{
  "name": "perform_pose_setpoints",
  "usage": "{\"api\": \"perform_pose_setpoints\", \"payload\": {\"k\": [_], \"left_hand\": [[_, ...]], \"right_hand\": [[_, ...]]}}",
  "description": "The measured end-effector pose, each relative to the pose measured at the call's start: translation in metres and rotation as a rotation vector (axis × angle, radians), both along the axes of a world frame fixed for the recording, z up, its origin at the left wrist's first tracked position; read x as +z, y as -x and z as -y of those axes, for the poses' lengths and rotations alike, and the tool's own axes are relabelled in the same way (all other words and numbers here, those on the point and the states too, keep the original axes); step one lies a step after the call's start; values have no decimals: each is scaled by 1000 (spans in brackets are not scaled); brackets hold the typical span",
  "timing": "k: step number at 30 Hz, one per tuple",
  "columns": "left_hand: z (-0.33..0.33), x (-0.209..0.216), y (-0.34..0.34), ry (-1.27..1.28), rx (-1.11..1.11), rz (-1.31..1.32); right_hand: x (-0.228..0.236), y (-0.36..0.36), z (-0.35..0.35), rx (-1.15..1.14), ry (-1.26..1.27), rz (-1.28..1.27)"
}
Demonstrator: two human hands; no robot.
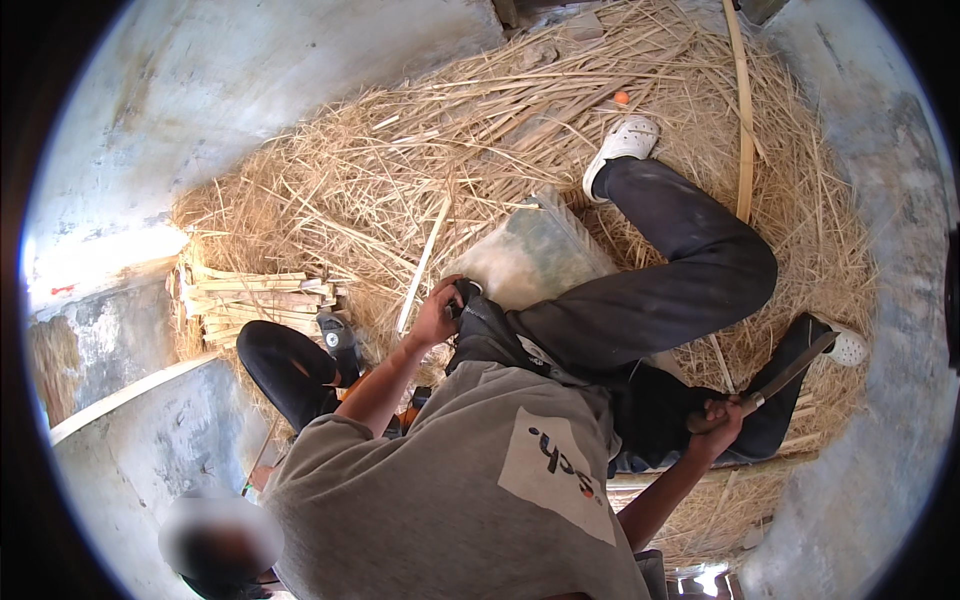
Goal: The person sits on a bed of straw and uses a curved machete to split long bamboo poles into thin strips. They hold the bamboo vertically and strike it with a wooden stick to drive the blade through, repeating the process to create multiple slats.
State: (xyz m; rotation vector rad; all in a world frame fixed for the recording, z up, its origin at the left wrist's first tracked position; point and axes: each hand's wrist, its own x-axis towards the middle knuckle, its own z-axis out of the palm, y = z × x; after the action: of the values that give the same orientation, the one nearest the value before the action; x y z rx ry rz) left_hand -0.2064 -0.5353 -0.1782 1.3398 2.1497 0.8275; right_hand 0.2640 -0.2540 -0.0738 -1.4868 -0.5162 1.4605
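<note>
My right hand (722,425) is wrapped round the wooden handle of a long-bladed knife (795,372). The blade points away to the upper right, above my lower leg and close to one white clog (849,345). At my left hip, my left hand (437,315) has its fingers curled on the dark cloth of my black trousers (640,310); anything else inside that grip is hidden. Just beyond it lies a pale, dusty sack (530,255), partly behind my thigh. A thin split strip (425,262) rests on the straw near my left hand.
Straw and shavings (350,190) cover the floor. A bundle of split strips (250,300) lies at left, and a long strip (743,110) stands far right. A small orange object (621,98) is near my other clog. Another person's bent knee (280,370) is at left. Worn walls (250,70) surround the space.
</note>
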Motion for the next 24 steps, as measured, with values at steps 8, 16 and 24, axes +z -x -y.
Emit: {"api": "perform_pose_setpoints", "payload": {"k": [8,16,24], "left_hand": [[-20,21,5,61,80,240],[-39,24,42,305,-25,391],[-60,23,19,186,210,524]], "right_hand": [[1,2,1,-18,4,14],[-2,0,0,-10,-8,28],[-3,2,-1,-32,-8,40]]}}
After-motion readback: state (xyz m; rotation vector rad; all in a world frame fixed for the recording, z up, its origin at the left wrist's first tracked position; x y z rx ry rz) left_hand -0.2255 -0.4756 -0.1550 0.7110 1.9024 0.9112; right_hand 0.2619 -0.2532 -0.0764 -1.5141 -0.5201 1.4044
